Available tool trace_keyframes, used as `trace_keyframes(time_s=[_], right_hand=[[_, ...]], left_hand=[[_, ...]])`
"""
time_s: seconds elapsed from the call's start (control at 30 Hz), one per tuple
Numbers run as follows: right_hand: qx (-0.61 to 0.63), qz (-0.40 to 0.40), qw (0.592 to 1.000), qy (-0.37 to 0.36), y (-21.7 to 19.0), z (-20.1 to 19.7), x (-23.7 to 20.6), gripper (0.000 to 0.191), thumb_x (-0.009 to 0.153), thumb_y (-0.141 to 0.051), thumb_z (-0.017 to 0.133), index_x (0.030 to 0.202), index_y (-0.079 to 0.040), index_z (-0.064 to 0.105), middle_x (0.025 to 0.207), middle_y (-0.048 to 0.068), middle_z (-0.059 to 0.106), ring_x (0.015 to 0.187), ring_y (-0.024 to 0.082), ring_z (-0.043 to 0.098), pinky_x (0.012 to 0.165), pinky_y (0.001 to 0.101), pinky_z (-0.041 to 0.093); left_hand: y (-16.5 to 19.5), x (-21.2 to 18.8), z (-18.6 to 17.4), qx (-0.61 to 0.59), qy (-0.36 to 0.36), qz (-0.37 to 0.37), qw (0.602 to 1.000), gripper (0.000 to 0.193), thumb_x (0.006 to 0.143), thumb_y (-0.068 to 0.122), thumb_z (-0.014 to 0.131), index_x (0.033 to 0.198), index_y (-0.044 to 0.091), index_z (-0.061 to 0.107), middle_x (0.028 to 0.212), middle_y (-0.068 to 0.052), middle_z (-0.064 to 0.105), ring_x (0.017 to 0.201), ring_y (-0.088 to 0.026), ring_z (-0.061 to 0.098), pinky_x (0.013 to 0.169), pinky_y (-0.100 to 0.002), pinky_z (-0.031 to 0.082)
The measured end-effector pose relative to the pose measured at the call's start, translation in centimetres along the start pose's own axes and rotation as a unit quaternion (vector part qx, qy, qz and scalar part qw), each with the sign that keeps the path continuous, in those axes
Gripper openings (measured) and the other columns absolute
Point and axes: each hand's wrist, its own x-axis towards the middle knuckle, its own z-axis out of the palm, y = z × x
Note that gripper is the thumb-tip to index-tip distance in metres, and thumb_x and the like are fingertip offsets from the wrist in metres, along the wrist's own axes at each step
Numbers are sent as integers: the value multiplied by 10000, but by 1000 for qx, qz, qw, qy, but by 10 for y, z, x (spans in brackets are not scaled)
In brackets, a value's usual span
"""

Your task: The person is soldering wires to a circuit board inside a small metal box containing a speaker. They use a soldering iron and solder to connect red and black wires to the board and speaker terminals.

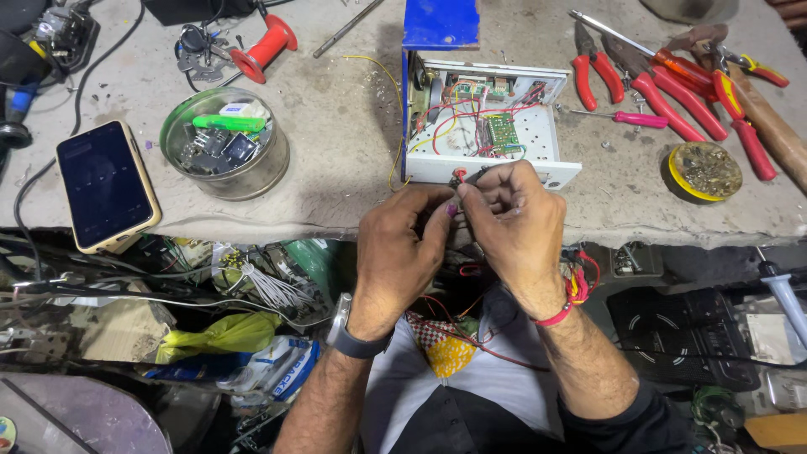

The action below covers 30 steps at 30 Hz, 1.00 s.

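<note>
Both of my forearms come up from the bottom of the head view, a dark wristwatch (357, 340) on the left and a red thread band (556, 317) on the right. Left hand (399, 252): fingers curled together, tips pinched on something small at the bench edge; I cannot tell exactly what. Right hand (514, 223): fingers closed on a small red-tipped part with a thin dark lead (465, 177), held just against the front wall of the open white metal box with a blue lid (437, 168). Inside the box I see a green circuit board (503, 132) and red and yellow wires. Box sits mid-bench on the grey concrete worktop (336, 126). To its left: a round metal tin of small parts (225, 143), then a dark-screened phone in a tan case (107, 185). To its right, well apart: several red-handled pliers (664, 88) and a yellow-rimmed round tin (704, 171).
</note>
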Motion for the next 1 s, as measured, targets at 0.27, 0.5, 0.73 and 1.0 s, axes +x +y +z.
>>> trace_keyframes(time_s=[0.27, 0.5, 0.73, 1.0], right_hand=[[-7, -101, 995, 9, 14, -2, -10, 159, 956, -74, 773, 958, -15, 625, 793, 42, 731, 700, 75, 723, 614, 236, 578], [-67, -157, 984, 46, 21, -2, -4, 222, 926, -90, 794, 943, -33, 581, 800, 49, 730, 676, 146, 747, 595, 284, 570], [-85, -162, 980, 79, 32, -12, 0, 226, 926, -65, 775, 1008, -32, 566, 765, 73, 712, 626, 184, 717, 560, 314, 533], [-14, -147, 988, 53, 38, -20, 14, 292, 979, -132, 784, 1098, -25, 539, 858, 93, 748, 742, 192, 772, 601, 317, 568]], left_hand=[[3, -9, 8, 46, -23, 32, 998, 223, 917, 110, 704, 1136, 68, 709, 1023, -139, 754, 920, -358, 723, 778, -428, 559], [12, 7, 12, 55, -18, -7, 998, 393, 969, 114, 637, 1356, 70, 590, 885, -189, 725, 783, -394, 710, 669, -480, 524], [22, 23, 30, 95, -52, 18, 994, 331, 1011, 157, 618, 1338, 103, 627, 863, -197, 730, 771, -408, 703, 645, -485, 506], [27, 25, 45, -6, -38, -99, 994, 307, 1012, 140, 591, 1295, 42, 657, 809, -144, 744, 640, -234, 698, 607, -359, 542]])
